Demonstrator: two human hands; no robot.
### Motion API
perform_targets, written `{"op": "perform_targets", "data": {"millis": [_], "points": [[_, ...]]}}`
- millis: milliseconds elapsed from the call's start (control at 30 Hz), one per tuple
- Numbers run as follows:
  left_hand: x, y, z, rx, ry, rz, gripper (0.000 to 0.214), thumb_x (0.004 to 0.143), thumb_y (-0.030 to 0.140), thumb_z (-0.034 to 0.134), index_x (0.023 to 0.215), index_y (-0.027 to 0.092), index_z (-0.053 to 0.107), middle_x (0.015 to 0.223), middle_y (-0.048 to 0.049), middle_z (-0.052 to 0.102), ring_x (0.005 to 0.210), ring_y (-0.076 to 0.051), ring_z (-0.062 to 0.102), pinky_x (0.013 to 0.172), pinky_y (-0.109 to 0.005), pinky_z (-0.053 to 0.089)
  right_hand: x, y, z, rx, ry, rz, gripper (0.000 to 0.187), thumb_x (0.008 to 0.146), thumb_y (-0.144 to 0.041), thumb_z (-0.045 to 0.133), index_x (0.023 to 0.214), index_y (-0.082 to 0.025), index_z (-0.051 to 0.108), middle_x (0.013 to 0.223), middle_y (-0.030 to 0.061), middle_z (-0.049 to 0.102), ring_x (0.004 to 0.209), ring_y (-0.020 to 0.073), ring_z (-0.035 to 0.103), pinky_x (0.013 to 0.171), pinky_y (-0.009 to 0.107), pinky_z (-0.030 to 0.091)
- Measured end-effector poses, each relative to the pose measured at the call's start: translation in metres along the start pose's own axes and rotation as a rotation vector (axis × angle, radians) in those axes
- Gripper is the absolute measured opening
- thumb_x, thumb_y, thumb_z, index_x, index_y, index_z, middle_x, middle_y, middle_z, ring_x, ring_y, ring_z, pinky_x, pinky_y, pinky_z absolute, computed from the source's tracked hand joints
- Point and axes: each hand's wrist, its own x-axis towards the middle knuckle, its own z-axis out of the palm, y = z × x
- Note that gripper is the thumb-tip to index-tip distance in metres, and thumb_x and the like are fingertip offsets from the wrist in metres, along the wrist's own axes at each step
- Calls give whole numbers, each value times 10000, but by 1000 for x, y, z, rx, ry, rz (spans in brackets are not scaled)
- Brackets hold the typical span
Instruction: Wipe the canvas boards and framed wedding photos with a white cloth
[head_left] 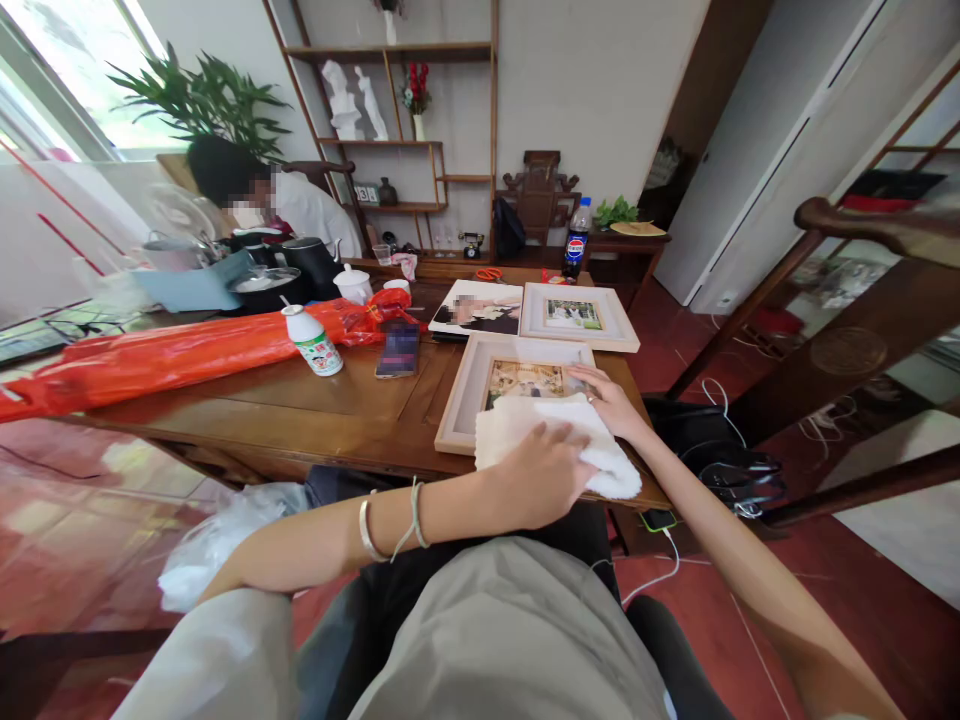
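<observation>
A light wooden picture frame (459, 395) with a picture inside lies at the table's near edge. Over its lower part is a white towel (517, 420), covering some of the picture. My left hand (544, 475), with bracelets on the wrist, presses the towel against the frame, its fingers bent into the cloth. Beside the towel, my right hand (611, 402) lies with fingers stretched out on the right side of the frame. Just behind are a second wooden frame (626, 320) holding a photo and a large printed photo (472, 292), which lies flat.
On the wooden table (352, 400) are a phone (397, 350), a white drink bottle (311, 340), a long red plastic-wrapped bundle (187, 350) and a cola bottle (576, 240). Another person (307, 205) sits at the far left. A wooden chair (817, 330) stands on the right.
</observation>
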Motion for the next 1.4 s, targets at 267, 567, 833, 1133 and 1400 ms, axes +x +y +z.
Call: {"op": "perform_targets", "data": {"millis": [267, 567, 833, 1133, 1400], "points": [[-7, -51, 17, 50, -202, -300, 411, 875, 60, 463, 1219, 216, 624, 1452, -126, 450, 1324, -342, 427, 1007, -565, 405, 1, 3, 2, -3, 2, 17, 514, 733, -90, 483, 1186, -240, 672, 1328, 63, 602, 1315, 256, 472, 1155, 503, 297], [-19, -126, 26, 26, -119, -275, 410, 860, 51, 476, 1195, 225, 636, 1364, -123, 537, 1264, -285, 503, 1061, -507, 369, 1, 2, 3, -19, 12, 24, 506, 741, -95, 481, 1182, -250, 674, 1325, 55, 604, 1308, 246, 479, 1157, 504, 291], [-55, -56, -33, -205, -247, -123, 285, 949, 130, 428, 1124, 233, 627, 1093, -43, 661, 991, -180, 620, 911, -327, 497, 0, -3, 4, -30, 11, 15, 499, 757, -98, 469, 1188, -253, 666, 1323, 55, 603, 1321, 238, 464, 1157, 493, 293], [-23, -101, 21, -186, -109, -197, 400, 851, 34, 453, 1182, 194, 610, 1198, -82, 641, 1177, -250, 552, 1002, -407, 443, 0, 3, 2, -12, 1, 7, 503, 737, -103, 471, 1181, -233, 667, 1326, 72, 600, 1316, 250, 471, 1151, 495, 299], [50, -139, 42, -326, 131, -176, 360, 855, 92, 524, 1206, 81, 607, 1161, -129, 664, 1063, -223, 619, 950, -323, 470, 1, 3, 1, -34, -13, -27, 494, 738, -123, 468, 1175, -241, 668, 1316, 71, 604, 1314, 258, 460, 1144, 513, 284]]}}
